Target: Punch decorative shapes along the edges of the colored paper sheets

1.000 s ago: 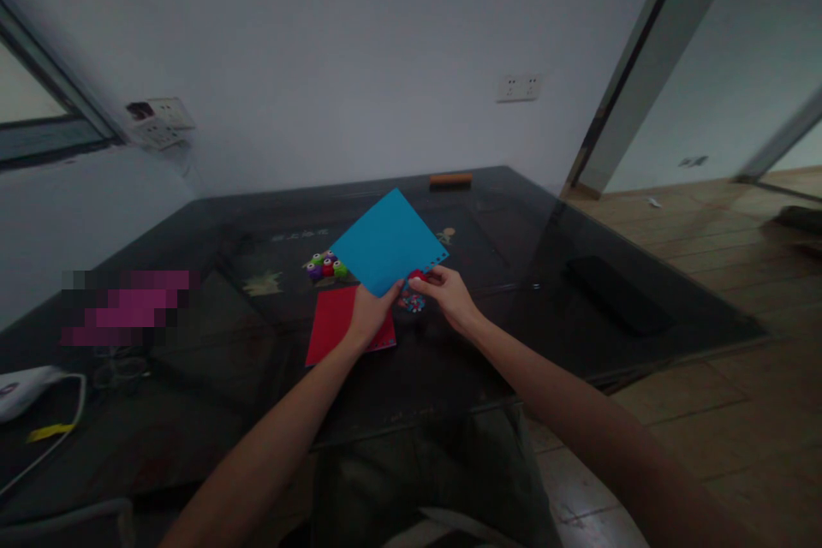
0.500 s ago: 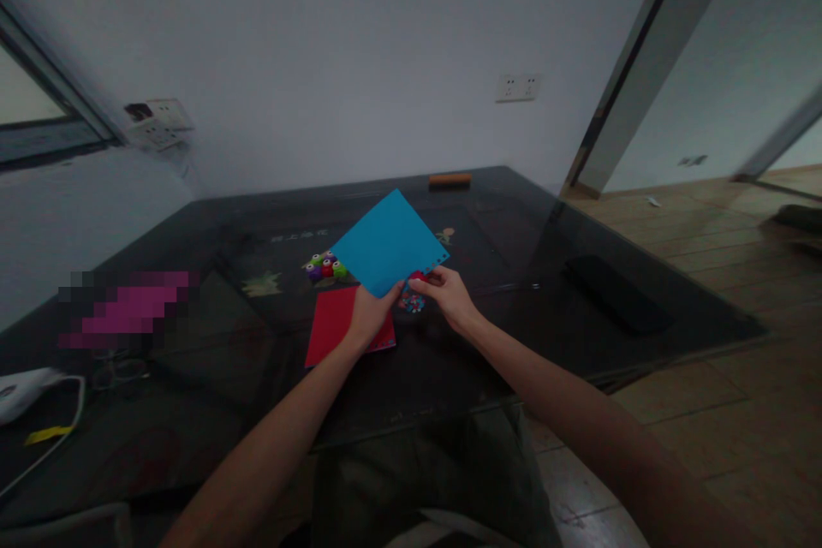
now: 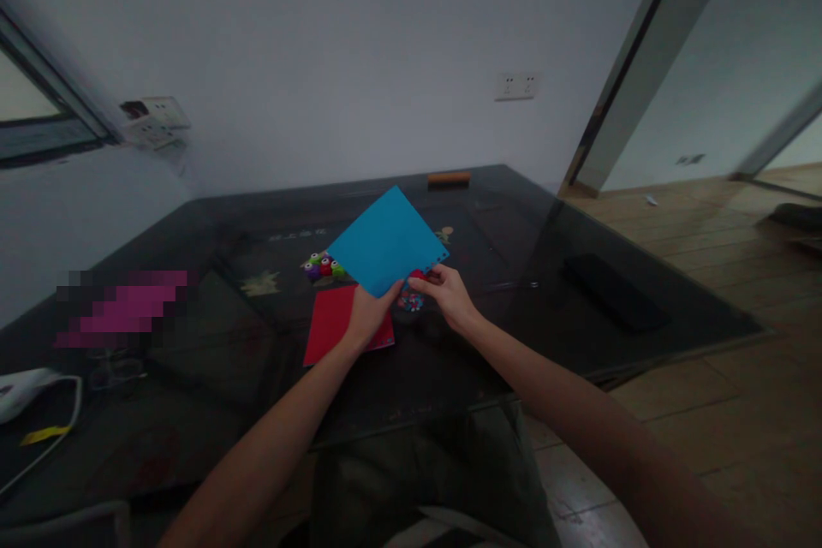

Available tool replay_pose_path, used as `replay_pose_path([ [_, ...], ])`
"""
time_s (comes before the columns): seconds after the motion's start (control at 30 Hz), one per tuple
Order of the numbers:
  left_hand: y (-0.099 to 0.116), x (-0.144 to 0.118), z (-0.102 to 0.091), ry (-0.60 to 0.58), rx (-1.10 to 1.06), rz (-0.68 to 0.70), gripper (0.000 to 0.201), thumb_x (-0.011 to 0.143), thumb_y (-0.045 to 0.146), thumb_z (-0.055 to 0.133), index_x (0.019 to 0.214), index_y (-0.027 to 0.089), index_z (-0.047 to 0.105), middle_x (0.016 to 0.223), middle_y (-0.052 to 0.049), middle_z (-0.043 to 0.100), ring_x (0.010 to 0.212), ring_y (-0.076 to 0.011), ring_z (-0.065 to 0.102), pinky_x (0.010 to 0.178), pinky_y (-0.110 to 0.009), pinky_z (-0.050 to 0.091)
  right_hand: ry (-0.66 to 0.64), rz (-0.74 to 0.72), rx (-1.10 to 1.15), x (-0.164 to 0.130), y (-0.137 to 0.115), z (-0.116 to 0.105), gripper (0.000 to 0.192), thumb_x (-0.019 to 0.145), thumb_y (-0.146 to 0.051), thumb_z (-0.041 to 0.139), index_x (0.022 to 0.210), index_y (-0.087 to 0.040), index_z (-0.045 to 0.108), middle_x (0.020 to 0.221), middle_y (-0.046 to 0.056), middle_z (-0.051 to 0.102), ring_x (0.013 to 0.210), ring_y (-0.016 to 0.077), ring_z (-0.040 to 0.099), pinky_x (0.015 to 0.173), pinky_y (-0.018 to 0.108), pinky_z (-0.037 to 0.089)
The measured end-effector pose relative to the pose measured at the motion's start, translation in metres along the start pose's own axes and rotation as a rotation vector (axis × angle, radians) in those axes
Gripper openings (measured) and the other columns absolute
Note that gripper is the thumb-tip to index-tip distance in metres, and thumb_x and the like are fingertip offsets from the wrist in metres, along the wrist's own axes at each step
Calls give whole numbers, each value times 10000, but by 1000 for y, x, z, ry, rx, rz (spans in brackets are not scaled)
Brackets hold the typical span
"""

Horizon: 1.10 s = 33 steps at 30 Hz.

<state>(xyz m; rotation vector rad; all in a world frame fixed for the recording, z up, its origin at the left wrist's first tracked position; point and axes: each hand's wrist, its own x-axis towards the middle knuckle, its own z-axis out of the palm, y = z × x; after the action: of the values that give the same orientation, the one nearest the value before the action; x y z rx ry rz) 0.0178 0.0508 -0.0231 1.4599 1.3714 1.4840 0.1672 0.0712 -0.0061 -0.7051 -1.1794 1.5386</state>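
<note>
My left hand (image 3: 374,308) is closed on the lower corner of a blue sheet (image 3: 389,240), which is tilted up above the table. A row of small dark holes runs along the sheet's lower right edge. At that edge my right hand (image 3: 451,295) pinches a small red object (image 3: 419,275); fingers partly cover it and its kind is unclear. Just below lies a cluster of small red, blue and white pieces (image 3: 411,300). A red sheet or cover (image 3: 330,324) rests on the table, partly beneath my left hand and wrist.
Colourful big-eyed figures (image 3: 323,265) sit behind the blue sheet, left of it. The dark glass-topped table (image 3: 514,231) bears a brown roll (image 3: 449,179) at its back and a black flat case (image 3: 613,291) at right. A white device with a cable (image 3: 26,392) lies at left.
Both hands and the blue sheet keep nearly the same pose. The whole view has shifted very slightly.
</note>
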Motion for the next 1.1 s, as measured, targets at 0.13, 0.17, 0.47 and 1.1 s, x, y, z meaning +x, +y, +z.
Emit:
replay_pose_path([
  [0.13, -2, 2, 0, 32, -14, -16, 273, 705, 397, 662, 795, 139, 648, 757, -75, 714, 682, -215, 665, 679, -339, 532, -19, 16, -27, 0, -1, 0, 359, 533, -373, 801, 802, -204, 634, 804, 17, 681, 741, 179, 629, 769, 360, 518],
  [0.17, -2, 2, -1, 50, -8, -13, 282, 701, 399, 664, 809, 138, 648, 788, -80, 717, 712, -220, 667, 695, -344, 533, -23, 15, -39, 1, -1, 0, 360, 533, -366, 801, 808, -204, 635, 817, 16, 681, 758, 176, 628, 787, 359, 514],
  [0.47, -6, 4, -2, 81, -27, -37, 352, 695, 407, 676, 891, 117, 640, 883, -116, 711, 746, -224, 665, 693, -343, 538, -27, 3, -83, 2, 0, -2, 338, 545, -324, 795, 811, -193, 633, 853, 20, 679, 834, 174, 619, 858, 360, 478],
  [1.1, -2, 3, -3, 129, 0, 0, 272, 696, 372, 676, 823, 133, 646, 825, -80, 713, 767, -215, 666, 714, -317, 527, -31, 19, -74, 3, 1, -3, 355, 537, -263, 799, 837, -177, 629, 878, 35, 678, 851, 174, 632, 869, 357, 465],
])
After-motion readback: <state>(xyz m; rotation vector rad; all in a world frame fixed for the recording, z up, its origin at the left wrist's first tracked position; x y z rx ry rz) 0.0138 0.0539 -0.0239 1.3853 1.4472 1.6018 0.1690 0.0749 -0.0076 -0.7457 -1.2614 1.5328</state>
